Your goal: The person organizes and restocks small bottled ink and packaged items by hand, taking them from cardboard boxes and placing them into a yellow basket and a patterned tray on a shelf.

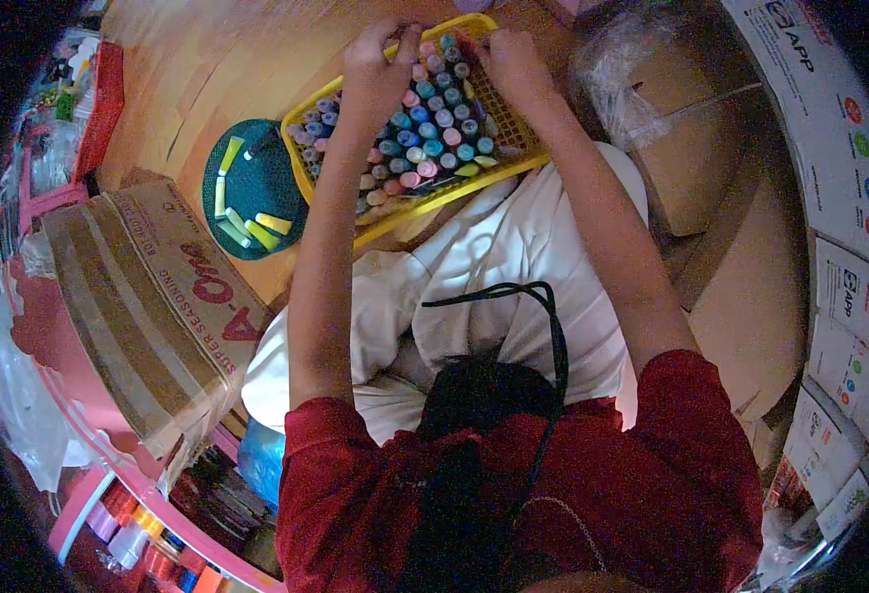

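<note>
A yellow plastic basket point(410, 214) sits on the floor in front of my lap, packed with upright capped markers point(424, 129) in blue, teal, pink and grey. My left hand point(381, 61) is over its far rim, closed, with thumb and fingers bent together; what they grip is too small to make out. At the far right corner my right hand point(515, 65) curls its fingers inward over the rim and the nearest markers. Whatever is between those fingers is hidden. Left of the basket, a round dark-green tray point(219, 163) bears several yellow and pale-green marker-like pieces point(261, 235).
A brown cardboard box point(158, 287) stands to the left, near a red bin point(101, 109) of small goods. On the right are a plastic-wrapped carton point(671, 148) and stacked white printed boxes point(849, 296). A pink-edged rack point(172, 519) with colourful rolls is lower left.
</note>
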`<act>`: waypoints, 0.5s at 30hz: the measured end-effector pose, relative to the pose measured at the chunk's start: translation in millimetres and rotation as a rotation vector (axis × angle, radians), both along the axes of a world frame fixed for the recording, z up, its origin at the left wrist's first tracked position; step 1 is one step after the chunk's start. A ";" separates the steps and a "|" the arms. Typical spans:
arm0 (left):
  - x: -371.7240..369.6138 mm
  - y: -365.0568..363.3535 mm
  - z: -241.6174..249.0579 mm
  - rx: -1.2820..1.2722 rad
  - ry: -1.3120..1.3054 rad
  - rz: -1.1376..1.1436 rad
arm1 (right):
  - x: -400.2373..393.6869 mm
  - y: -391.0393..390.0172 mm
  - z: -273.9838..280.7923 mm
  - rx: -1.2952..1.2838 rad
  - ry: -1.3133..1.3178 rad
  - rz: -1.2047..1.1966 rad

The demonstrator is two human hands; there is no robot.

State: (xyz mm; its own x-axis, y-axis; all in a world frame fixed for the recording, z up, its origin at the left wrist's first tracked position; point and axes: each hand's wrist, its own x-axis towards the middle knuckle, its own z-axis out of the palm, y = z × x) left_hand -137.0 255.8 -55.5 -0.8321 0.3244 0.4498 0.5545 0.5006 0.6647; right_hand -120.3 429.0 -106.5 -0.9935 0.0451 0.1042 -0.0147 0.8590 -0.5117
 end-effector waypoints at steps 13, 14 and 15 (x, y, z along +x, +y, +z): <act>3.6 0.7 2.3 0.033 0.079 0.004 | 1.0 5.1 -8.4 0.057 0.065 0.034; 2.5 -0.2 0.8 0.018 0.089 0.004 | 0.9 5.4 -7.8 0.057 0.052 0.023; 3.2 0.1 1.4 0.027 0.082 0.007 | 0.5 5.9 -7.6 0.016 0.021 0.019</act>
